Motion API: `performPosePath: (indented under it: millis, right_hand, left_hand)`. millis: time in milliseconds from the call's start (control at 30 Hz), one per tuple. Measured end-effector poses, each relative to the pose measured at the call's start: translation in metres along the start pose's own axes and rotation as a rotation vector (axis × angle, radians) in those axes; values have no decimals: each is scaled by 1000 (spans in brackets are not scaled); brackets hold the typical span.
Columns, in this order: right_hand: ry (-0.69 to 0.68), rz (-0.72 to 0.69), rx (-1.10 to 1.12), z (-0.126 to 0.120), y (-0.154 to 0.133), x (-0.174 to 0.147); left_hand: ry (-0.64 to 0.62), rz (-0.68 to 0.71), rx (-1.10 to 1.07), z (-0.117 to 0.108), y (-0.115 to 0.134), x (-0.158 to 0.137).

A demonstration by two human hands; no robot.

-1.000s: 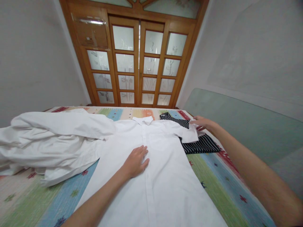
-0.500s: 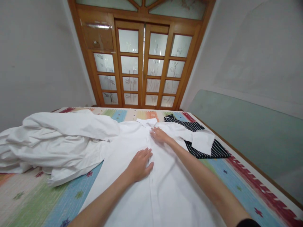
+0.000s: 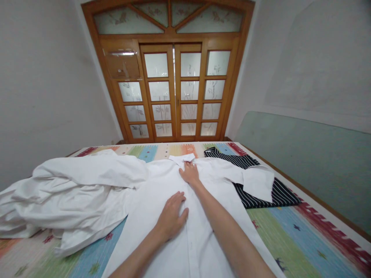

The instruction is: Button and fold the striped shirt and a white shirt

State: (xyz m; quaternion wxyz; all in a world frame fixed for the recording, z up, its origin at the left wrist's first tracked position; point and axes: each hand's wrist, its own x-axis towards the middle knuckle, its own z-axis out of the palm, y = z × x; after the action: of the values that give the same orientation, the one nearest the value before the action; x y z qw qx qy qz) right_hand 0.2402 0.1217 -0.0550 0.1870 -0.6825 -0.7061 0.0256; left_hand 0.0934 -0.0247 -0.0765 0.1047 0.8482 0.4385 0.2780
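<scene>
A white short-sleeved shirt [image 3: 158,181] lies spread out with its collar [image 3: 182,157] at the far end and its button placket running down the middle toward me. My left hand [image 3: 173,213] rests flat on the shirt front beside the placket, fingers stretched out. Farther up, just below the collar, my right hand [image 3: 189,172] lies on the placket with its fingers extended and somewhat spread. Neither hand appears to grip the fabric. The shirt's right-hand sleeve [image 3: 257,181] overlaps a black-and-white striped cloth [image 3: 285,193].
Crumpled white fabric [image 3: 75,193] is heaped at the left, touching the shirt. Everything lies on a colourful patterned cover [image 3: 266,227]. A pale green panel [image 3: 304,158] stands along the right edge. Wooden doors with glass panes [image 3: 174,92] are at the back.
My right hand has shifted slightly left onto the placket below the collar. My left hand stays on the shirt front. The camera view has tilted up a little.
</scene>
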Motion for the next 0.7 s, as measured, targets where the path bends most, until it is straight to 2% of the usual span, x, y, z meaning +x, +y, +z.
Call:
performPosePath:
  millis: [100, 200, 300, 433, 500, 700]
  right_hand:
    - [35, 25, -9, -3, 0, -3]
    - [32, 89, 8, -5, -1, -4]
    - [135, 111, 57, -6, 0, -4]
    - [288, 159, 113, -8, 3, -3]
    - [276, 175, 104, -7, 4, -3]
    - [199, 93, -2, -3, 2, -5]
  left_hand:
    - [41, -83, 112, 8, -22, 18]
    - [26, -118, 215, 13, -44, 47]
    - [2, -158, 270, 14, -60, 82]
    - [-20, -191, 306, 14, -65, 123]
    - [-13, -205, 314, 15, -63, 137]
    - [54, -223, 244, 14, -62, 161]
